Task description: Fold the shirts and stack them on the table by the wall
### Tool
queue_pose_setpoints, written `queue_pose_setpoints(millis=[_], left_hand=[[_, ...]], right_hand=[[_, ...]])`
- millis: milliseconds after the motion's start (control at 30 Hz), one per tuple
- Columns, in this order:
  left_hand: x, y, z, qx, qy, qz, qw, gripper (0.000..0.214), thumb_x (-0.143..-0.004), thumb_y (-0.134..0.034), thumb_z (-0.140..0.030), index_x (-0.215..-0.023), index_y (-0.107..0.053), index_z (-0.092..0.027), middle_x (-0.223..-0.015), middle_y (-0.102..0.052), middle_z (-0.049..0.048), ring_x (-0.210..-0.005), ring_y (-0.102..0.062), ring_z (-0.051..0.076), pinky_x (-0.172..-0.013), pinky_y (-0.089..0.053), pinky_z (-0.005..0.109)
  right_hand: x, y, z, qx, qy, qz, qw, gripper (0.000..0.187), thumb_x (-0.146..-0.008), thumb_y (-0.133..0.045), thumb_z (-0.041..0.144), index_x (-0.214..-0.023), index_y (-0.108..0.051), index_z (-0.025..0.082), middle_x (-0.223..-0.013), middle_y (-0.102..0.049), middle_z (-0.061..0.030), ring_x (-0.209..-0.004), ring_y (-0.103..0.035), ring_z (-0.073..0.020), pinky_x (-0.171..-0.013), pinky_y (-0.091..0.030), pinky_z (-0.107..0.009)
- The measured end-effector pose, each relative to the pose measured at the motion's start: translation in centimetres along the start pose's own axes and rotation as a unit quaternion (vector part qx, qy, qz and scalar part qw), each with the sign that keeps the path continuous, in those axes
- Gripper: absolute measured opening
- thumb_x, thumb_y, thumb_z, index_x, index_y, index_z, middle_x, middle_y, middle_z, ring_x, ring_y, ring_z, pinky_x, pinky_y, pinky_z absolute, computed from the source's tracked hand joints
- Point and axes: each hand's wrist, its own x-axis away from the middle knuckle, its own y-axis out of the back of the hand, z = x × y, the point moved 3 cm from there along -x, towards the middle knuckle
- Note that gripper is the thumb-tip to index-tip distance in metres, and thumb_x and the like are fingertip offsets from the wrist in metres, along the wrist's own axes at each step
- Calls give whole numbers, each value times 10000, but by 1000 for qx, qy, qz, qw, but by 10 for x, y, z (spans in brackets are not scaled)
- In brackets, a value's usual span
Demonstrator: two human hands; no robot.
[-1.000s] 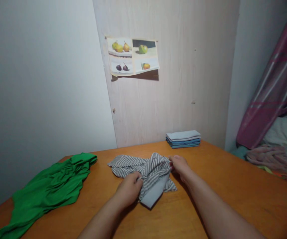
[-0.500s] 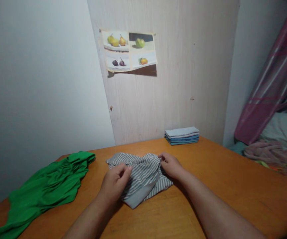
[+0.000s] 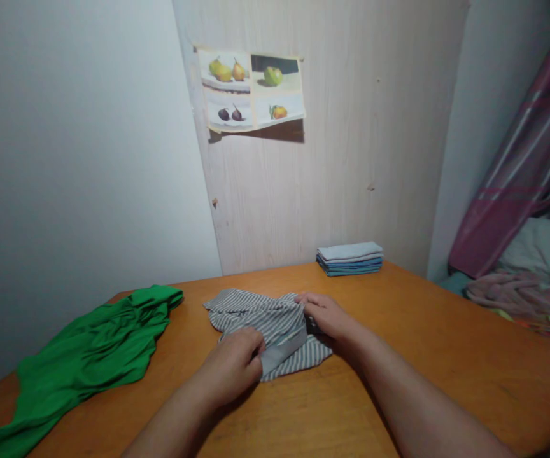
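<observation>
Grey-striped cloth [image 3: 266, 316] is lying rumpled; our left hand [image 3: 237, 362] is now gripping the plain band [image 3: 283, 353], its corner exposed moments ago, our right hand [image 3: 326, 316] pinching opposite, so we're controlling both sides.

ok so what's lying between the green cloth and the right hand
In the head view, the striped cloth lies between the green cloth and the right hand, with the left hand at its near edge.

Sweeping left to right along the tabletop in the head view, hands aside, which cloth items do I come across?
Green cloth → gray-and-white striped cloth → neatly folded cloth stack near the far edge.
</observation>
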Motion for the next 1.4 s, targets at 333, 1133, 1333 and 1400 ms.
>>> queue_pose_setpoints(millis=[333,1133,1333,1400], left_hand=[[-10,8,25,547,197,-184,793,139,-732,-670,-262,-779,-552,-207,-638,-557,-51,-512,-524,112,-480,-384,212],[-14,2,46,573,197,-140,783,182,-776,-764,-262,-819,-623,-157,-723,-686,26,-623,-667,153,-586,-527,241],[-14,3,48,583,187,-122,781,165,-829,-749,-272,-861,-660,-137,-786,-730,66,-643,-681,154,-622,-546,249],[-14,5,45,594,178,-108,777,170,-829,-757,-274,-864,-669,-133,-802,-742,80,-675,-703,177,-660,-570,280]], right_hand=[[1,8,3,-157,-92,-76,980,253,-717,-682,407,-667,-539,205,-610,-523,38,-584,-460,-129,-548,-342,-249],[0,3,12,68,70,-43,994,352,-898,-547,493,-877,-740,199,-926,-732,-77,-902,-640,-248,-810,-470,-349],[12,-11,21,78,77,51,993,296,-794,-718,432,-993,-756,216,-999,-725,-72,-954,-620,-260,-815,-469,-351],[13,-13,18,51,46,57,996,193,-792,-673,381,-819,-709,193,-816,-678,-42,-795,-595,-207,-686,-437,-298]])
